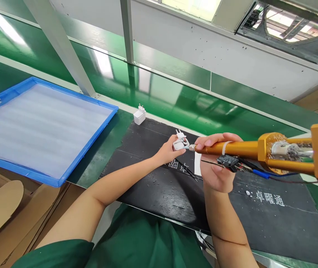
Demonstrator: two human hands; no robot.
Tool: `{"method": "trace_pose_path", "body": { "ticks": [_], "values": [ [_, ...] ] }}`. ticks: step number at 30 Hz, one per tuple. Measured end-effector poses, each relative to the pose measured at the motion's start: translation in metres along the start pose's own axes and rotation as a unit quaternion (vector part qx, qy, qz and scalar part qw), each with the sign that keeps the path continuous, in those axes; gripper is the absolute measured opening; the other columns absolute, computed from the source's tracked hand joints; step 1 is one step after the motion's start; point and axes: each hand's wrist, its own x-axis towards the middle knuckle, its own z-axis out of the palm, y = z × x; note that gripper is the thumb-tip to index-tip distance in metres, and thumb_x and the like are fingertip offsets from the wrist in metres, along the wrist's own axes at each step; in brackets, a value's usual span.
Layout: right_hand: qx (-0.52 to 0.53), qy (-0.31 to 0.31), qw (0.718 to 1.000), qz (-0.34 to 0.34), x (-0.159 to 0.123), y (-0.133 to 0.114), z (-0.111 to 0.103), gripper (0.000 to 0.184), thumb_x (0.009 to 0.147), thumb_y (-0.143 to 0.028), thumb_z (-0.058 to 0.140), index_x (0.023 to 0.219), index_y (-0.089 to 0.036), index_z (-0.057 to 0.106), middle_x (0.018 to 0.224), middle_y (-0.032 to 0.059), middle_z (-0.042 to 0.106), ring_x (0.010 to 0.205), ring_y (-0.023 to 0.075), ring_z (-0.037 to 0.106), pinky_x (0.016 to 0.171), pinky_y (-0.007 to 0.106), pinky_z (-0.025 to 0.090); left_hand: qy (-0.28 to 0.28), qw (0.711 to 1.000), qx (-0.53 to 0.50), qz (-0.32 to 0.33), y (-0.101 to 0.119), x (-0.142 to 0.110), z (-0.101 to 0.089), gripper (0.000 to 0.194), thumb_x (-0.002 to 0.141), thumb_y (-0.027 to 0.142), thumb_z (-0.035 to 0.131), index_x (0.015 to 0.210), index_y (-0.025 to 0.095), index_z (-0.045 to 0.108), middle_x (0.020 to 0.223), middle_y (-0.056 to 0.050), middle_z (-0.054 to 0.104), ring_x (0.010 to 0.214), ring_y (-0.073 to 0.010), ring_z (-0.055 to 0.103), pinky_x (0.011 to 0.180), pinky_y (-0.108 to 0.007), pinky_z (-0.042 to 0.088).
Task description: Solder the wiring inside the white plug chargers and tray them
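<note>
In my left hand is a white plug adapter, its two pins pointing up and its housing seemingly open with small parts inside. Fingers of my right hand wrap round a gold-coloured cylindrical tool with a small black switch and wires. The tool's narrow metal tip meets or nearly meets the adapter; exact contact is hard to make out. Below my hands, what look like black tweezers lie on the black mat. A second white plug adapter stands at the mat's far left corner.
To the left lies a blue tray with a whitish sheet in it. Cardboard stands below it. Metal posts rise behind the bench. White crumbs lie on the mat at right.
</note>
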Motion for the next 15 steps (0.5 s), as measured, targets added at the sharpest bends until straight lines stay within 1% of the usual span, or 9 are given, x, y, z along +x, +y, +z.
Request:
{"method": "trace_pose_path", "body": {
  "ticks": [2,3,5,7,9,11,13,15],
  "values": [
    [0.011,0.057,0.998,-0.034,0.002,0.004,0.004,0.044,0.080,-0.055,0.058,0.119,-0.039,0.046,0.089,0.0014,0.048,0.072,0.0201,0.055,0.077,0.045,0.053,0.029,0.997,-0.036,-0.063,-0.002,0.007,-0.003,0.046,0.070,0.023,0.071,0.111,0.017,0.051,0.106,-0.007,0.066,0.095,-0.0194,0.063,0.079,-0.031,0.053],
    [0.010,0.079,0.996,-0.045,0.003,0.006,0.003,0.044,0.079,-0.052,0.058,0.119,-0.038,0.047,0.090,0.0016,0.048,0.075,0.0204,0.055,0.080,0.045,0.052,0.035,0.994,-0.059,-0.083,-0.002,0.009,-0.005,0.046,0.069,0.022,0.071,0.111,0.017,0.052,0.106,-0.006,0.066,0.095,-0.0190,0.063,0.076,-0.029,0.054],
    [-0.018,0.103,0.993,-0.053,0.001,0.013,-0.004,0.049,0.078,-0.047,0.060,0.124,-0.036,0.046,0.099,0.0035,0.050,0.089,0.0229,0.057,0.087,0.046,0.050,0.032,0.989,-0.105,-0.101,0.001,0.012,-0.006,0.046,0.068,0.022,0.072,0.110,0.017,0.053,0.105,-0.006,0.066,0.094,-0.0182,0.063,0.072,-0.028,0.056],
    [-0.063,0.113,0.990,-0.052,-0.004,0.021,-0.020,0.058,0.078,-0.043,0.061,0.131,-0.034,0.042,0.114,0.0068,0.050,0.108,0.0269,0.054,0.096,0.048,0.046,0.017,0.986,-0.133,-0.102,0.007,0.010,-0.006,0.048,0.065,0.024,0.076,0.108,0.017,0.055,0.104,-0.006,0.066,0.091,-0.0178,0.064,0.069,-0.027,0.057],
    [-0.115,0.118,0.985,-0.048,-0.013,0.030,-0.042,0.060,0.080,-0.039,0.059,0.136,-0.031,0.039,0.124,0.0090,0.049,0.121,0.0291,0.048,0.103,0.050,0.040,-0.011,0.983,-0.149,-0.109,0.012,0.007,-0.003,0.052,0.063,0.026,0.080,0.108,0.017,0.056,0.101,-0.006,0.067,0.086,-0.0177,0.066,0.066,-0.027,0.058],
    [-0.177,0.133,0.975,-0.032,-0.023,0.039,-0.064,0.056,0.082,-0.035,0.056,0.136,-0.029,0.040,0.126,0.0105,0.048,0.125,0.0302,0.046,0.107,0.052,0.035,-0.048,0.978,-0.159,-0.123,0.016,0.003,0.000,0.057,0.061,0.032,0.083,0.108,0.017,0.055,0.093,-0.005,0.068,0.076,-0.0171,0.068,0.062,-0.027,0.058],
    [-0.227,0.159,0.961,-0.002,-0.031,0.046,-0.084,0.052,0.083,-0.033,0.054,0.134,-0.026,0.043,0.125,0.0117,0.048,0.124,0.0310,0.047,0.105,0.053,0.037,-0.083,0.974,-0.162,-0.136,0.018,-0.001,0.002,0.059,0.060,0.038,0.084,0.107,0.017,0.055,0.084,-0.003,0.068,0.067,-0.0162,0.068,0.060,-0.028,0.058],
    [-0.244,0.199,0.949,0.028,-0.035,0.052,-0.097,0.051,0.082,-0.032,0.053,0.132,-0.024,0.044,0.124,0.0126,0.048,0.121,0.0306,0.049,0.102,0.052,0.041,-0.104,0.971,-0.160,-0.142,0.019,-0.004,0.004,0.061,0.060,0.044,0.084,0.106,0.017,0.054,0.078,-0.002,0.068,0.061,-0.0160,0.068,0.057,-0.028,0.058]
  ]
}}
